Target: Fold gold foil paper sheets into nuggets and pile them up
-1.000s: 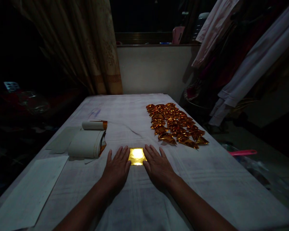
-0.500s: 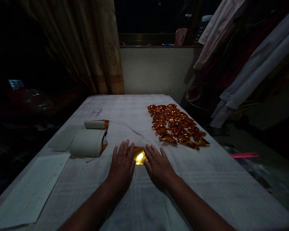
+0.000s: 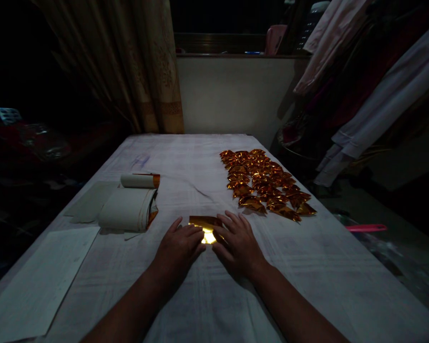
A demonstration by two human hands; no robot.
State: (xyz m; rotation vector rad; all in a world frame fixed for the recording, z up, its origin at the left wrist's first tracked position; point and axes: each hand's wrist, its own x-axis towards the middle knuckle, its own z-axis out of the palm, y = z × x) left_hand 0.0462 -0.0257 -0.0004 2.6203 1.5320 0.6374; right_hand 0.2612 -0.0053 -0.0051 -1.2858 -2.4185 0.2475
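A small sheet of gold foil paper [image 3: 208, 235] lies on the cloth in front of me, with a darker strip along its far side. My left hand [image 3: 180, 245] has its fingers curled over the left part of the sheet, the thumb close to the near edge. Over the right part bends my right hand [image 3: 238, 243], its thumb and fingers at the sheet's near right corner. The fingertips partly cover the paper. Beyond my right hand lie several folded gold foil pieces [image 3: 260, 181], set out in rough rows.
On the left sit a bent stack of pale, foil-backed sheets [image 3: 123, 209], a smaller roll [image 3: 137, 180] and a flat white sheet [image 3: 46, 281]. A pale checked cloth [image 3: 207, 305] covers the table. Clothes [image 3: 386, 100] hang at the right; a curtain [image 3: 153, 71] hangs behind.
Both hands have gone from lying flat on the foil paper to bent fingers at its near side. A darker strip now shows along the far side. The view has shifted slightly.
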